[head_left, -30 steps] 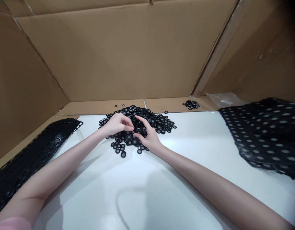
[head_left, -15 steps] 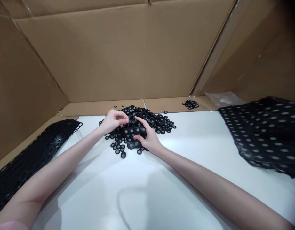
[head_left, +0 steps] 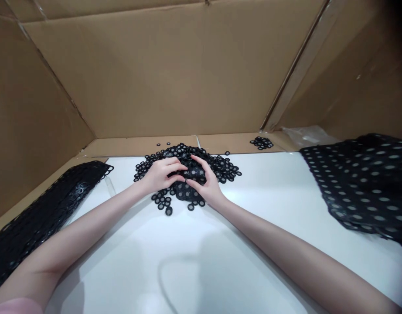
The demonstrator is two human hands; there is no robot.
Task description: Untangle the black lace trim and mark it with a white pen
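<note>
A folded piece of black rubber sheet with rows of pale round spots [head_left: 187,192] lies on a heap of small black rings [head_left: 229,170]. From the left, my left hand [head_left: 161,175] bends its thumb and fingers onto this sheet. My right hand [head_left: 209,185] grips its right side, index finger on the far edge and thumb on the near side. The fingertips of both hands come close together over the sheet. Some of the sheet is hidden behind the fingers.
At the left lies a long stack of black ring-edged webbing [head_left: 57,205]. A larger black spotted sheet [head_left: 361,183] spreads at the right. A small ring pile [head_left: 261,142] and clear plastic [head_left: 307,136] sit by the cardboard wall [head_left: 175,74]. The white tabletop [head_left: 148,257] is underneath.
My left hand has moved down and right onto the spotted sheet, with its fingers spreading from a pinch. My right hand stays at the sheet, shifted slightly to the right.
</note>
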